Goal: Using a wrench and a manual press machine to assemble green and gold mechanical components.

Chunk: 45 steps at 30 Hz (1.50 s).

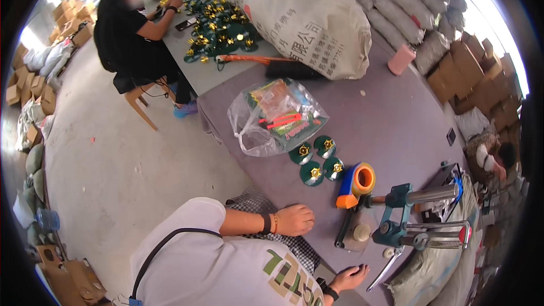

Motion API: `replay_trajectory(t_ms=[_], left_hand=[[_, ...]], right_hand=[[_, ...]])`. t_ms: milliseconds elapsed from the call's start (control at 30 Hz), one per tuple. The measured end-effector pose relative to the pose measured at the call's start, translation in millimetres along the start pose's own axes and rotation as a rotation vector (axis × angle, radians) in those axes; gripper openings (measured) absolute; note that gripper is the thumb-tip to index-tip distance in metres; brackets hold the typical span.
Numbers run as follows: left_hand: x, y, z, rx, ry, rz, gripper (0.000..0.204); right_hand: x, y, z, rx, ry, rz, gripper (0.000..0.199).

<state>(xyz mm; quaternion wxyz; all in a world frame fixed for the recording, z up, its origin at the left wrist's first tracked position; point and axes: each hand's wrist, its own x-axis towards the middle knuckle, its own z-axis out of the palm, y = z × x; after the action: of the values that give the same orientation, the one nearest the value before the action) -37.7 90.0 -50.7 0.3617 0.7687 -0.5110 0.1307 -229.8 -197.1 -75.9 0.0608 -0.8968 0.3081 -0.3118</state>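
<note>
My left hand (294, 219) rests at the near edge of the purple-grey tabletop, back up, fingers curled in a loose fist with nothing visible in it. My right hand (350, 278) is lower, at the table's edge, its fingers curled; a small dark patch shows at the fingertips, too small to name. Beside it lies the metal lever handle (385, 270) of a green hand press (400, 215). Several dark green discs with gold ornaments (311, 173) lie beyond my left hand. An orange and blue tape dispenser (356, 185) sits between them and the press.
A clear plastic bag (260, 130) of coloured packets lies farther off. Behind it are a large printed sack (306, 17) and a pile of green and gold ornaments (218, 20). A pink cup (401, 59) stands right. A co-worker (133, 34) sits far left; another person (492, 158) is right.
</note>
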Motion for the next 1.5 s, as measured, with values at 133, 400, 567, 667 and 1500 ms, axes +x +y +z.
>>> replay_trajectory(t_ms=[133,400,567,667,1500], left_hand=[[1,-4,0,-0.038,0.007,0.024,0.013],[14,-48,-89,0.094,0.2,-0.347,0.025],[31,-141,-141,-0.107,-0.015,-0.622,0.026],[52,-203,-152,0.395,-0.282,-0.583,0.03],[17,-188,-128,0.303,-0.327,-0.291,0.051]], right_hand=[[-3,-7,-8,-0.049,-0.026,0.019,0.035],[-11,4,-7,-0.058,-0.022,0.008,0.034],[-11,0,-10,-0.083,-0.021,0.001,0.036],[-9,0,-10,-0.064,-0.037,0.046,0.038],[0,-5,-25,0.052,0.031,0.133,0.031]])
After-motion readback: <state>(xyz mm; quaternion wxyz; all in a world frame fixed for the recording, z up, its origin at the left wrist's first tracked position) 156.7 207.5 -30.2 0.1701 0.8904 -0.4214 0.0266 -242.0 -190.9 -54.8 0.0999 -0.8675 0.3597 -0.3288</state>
